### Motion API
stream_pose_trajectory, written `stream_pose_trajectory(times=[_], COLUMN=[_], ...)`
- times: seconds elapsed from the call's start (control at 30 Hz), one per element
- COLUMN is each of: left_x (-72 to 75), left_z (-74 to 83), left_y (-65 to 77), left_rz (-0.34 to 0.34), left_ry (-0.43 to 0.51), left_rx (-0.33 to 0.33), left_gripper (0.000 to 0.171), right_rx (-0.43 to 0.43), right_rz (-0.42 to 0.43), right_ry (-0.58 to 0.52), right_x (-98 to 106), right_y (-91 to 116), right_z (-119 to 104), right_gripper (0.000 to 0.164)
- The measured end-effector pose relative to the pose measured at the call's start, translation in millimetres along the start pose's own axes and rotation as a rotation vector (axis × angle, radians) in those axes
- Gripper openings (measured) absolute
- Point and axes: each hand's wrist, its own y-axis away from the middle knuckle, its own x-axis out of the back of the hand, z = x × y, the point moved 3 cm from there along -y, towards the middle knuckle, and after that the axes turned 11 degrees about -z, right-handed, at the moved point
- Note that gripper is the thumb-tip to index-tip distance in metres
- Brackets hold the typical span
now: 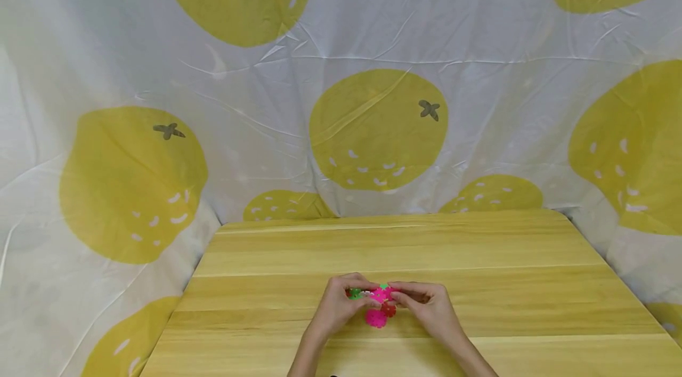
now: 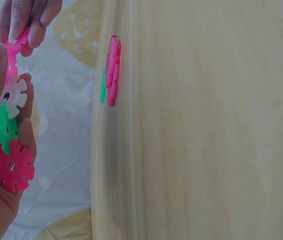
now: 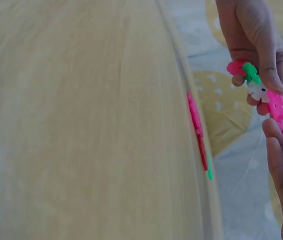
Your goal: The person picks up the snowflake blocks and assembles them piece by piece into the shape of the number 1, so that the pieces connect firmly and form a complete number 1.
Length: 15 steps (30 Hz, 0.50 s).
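Both hands meet above the near part of the wooden table (image 1: 266,288), joined by one short chain of notched, flower-like discs that runs from left to right between them. The left hand (image 1: 339,303) has its thumb and fingers curled about the chain; thumb and fingertips close in on a pink disc (image 2: 11,62), with little more than the thin plastic between them. The other fingers lie behind the rest of the chain. A white disc (image 2: 17,97) and a green disc (image 2: 2,120) follow toward the palm, and a reddish-pink disc (image 2: 13,167) forms the left end, against the hand.

The right hand (image 1: 431,306) pinches the right-end pink disc (image 2: 16,46) between thumb and fingertips, the gap again about as narrow as the piece itself. Its remaining fingers, seen from the right wrist, are fairly straight. The two pink discs touch; how deeply their notches interlock cannot be told.

On the table lies a second cluster of discs (image 2: 112,72), pink, red and green, apart from both hands. Its magenta disc (image 1: 376,319) sits nearer and slightly left of its red disc (image 1: 390,310).
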Motion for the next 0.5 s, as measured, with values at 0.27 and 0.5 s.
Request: stream_pose_trajectory(times=[0.27,0.5], left_x=[0.4,0.4], left_z=[0.7,2.4], left_y=[-0.4,-0.3], left_rz=[-0.006,-0.008], left_ry=[-0.048,-0.061], left_rx=[0.018,0.033], left_gripper=[0.020,0.020], right_rx=[-0.002,0.007], right_rz=[0.005,-0.013], right_ry=[0.005,-0.016], right_x=[-1.0,-1.6], right_y=[1.2,0.6], right_z=[0.4,1.0], right_gripper=[0.027,0.026])
